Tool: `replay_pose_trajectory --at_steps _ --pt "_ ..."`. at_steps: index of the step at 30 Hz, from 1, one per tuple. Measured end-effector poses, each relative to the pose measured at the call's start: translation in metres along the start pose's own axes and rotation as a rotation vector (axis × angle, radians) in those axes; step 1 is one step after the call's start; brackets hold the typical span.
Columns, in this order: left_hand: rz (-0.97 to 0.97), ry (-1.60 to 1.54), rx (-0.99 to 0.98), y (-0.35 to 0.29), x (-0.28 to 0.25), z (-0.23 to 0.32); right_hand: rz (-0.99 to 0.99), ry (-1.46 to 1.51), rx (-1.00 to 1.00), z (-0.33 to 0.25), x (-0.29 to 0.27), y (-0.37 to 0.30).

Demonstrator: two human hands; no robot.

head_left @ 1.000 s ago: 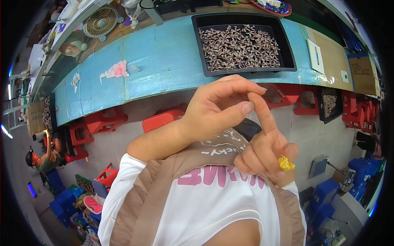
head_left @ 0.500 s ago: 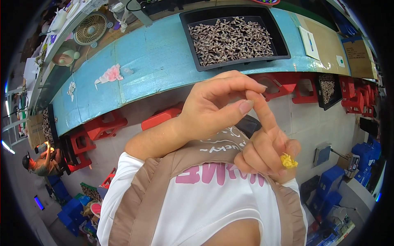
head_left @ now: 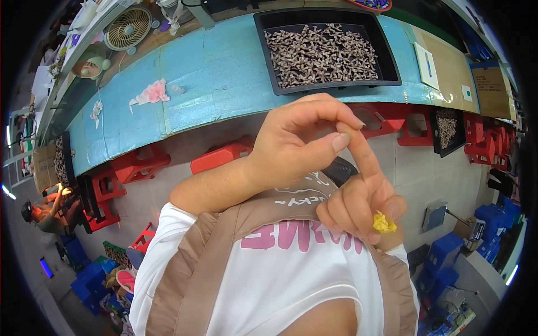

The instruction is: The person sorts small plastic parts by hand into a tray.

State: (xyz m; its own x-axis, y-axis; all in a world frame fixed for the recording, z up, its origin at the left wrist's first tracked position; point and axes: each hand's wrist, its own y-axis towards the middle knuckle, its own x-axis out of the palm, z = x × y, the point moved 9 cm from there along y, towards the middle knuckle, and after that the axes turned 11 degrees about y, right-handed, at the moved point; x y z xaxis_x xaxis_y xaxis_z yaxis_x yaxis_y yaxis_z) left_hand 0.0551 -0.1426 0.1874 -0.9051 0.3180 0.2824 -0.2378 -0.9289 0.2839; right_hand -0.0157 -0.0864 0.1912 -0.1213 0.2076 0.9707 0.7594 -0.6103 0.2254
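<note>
My left hand (head_left: 297, 137) is raised in front of my chest, its index finger and thumb curved into a pinch. The tip of my right index finger sits at that pinch; whether anything small is caught there is hidden. My right hand (head_left: 358, 204) is lower and to the right, index finger stretched up and the other fingers curled. Between its thumb and curled fingers is a crumpled yellow piece (head_left: 384, 222), its material unclear. Beyond the hands, a black tray (head_left: 336, 89) on the blue table (head_left: 216, 84) holds many small brownish-grey pieces (head_left: 319, 56).
A pink and white crumpled cloth (head_left: 151, 94) lies on the table's left part. A notepad with a pen (head_left: 426, 66) is at the right. Red stools (head_left: 221, 155) stand under the table edge. Two fans (head_left: 128, 29) are at the far left. Another person (head_left: 53, 213) works at left.
The yellow piece and the right thumb have shifted slightly left. Both hands keep nearly the same pose, fingertips still together. The surroundings have moved a little in view.
</note>
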Motion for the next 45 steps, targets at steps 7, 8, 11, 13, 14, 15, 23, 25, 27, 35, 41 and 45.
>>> replay_pose_trajectory --at_steps 7,8,11,13,14,15,23,25,27,35,41,45 --pt "0.013 -0.065 0.009 -0.001 -0.004 -0.002 0.061 -0.087 -0.010 -0.001 -0.002 0.003" --pt "0.013 -0.066 0.008 -0.001 -0.004 -0.002 0.099 -0.123 -0.004 0.000 -0.004 0.002" --pt "0.007 -0.106 -0.006 -0.001 -0.004 -0.005 0.157 -0.193 0.007 -0.001 -0.005 0.002" --pt "-0.058 -0.171 0.020 -0.001 0.001 -0.003 0.177 -0.227 0.012 0.000 -0.006 0.001" --pt "-0.060 -0.170 0.019 -0.001 0.001 -0.002 0.187 -0.232 0.002 0.000 -0.006 0.001" --pt "-0.069 -0.163 0.013 -0.001 0.002 -0.002 0.197 -0.237 -0.008 -0.001 -0.007 0.000" --pt "-0.043 -0.051 0.012 0.000 0.005 0.004 -0.021 0.048 -0.005 -0.001 0.001 0.002" --pt "-0.052 -0.028 0.002 -0.001 0.005 0.004 -0.049 0.068 0.000 0.001 0.003 0.001" --pt "-0.053 -0.016 0.008 -0.001 0.006 0.005 -0.026 0.066 -0.020 0.000 0.003 0.000" --pt "-0.044 0.080 0.014 -0.003 0.005 0.004 -0.033 0.089 -0.003 0.002 0.002 -0.002" --pt "-0.037 -0.012 0.052 -0.004 0.005 0.005 0.055 -0.071 -0.015 0.004 0.001 -0.002" --pt "-0.025 -0.077 0.042 -0.006 0.002 0.001 0.195 -0.199 0.014 0.006 -0.002 -0.003"
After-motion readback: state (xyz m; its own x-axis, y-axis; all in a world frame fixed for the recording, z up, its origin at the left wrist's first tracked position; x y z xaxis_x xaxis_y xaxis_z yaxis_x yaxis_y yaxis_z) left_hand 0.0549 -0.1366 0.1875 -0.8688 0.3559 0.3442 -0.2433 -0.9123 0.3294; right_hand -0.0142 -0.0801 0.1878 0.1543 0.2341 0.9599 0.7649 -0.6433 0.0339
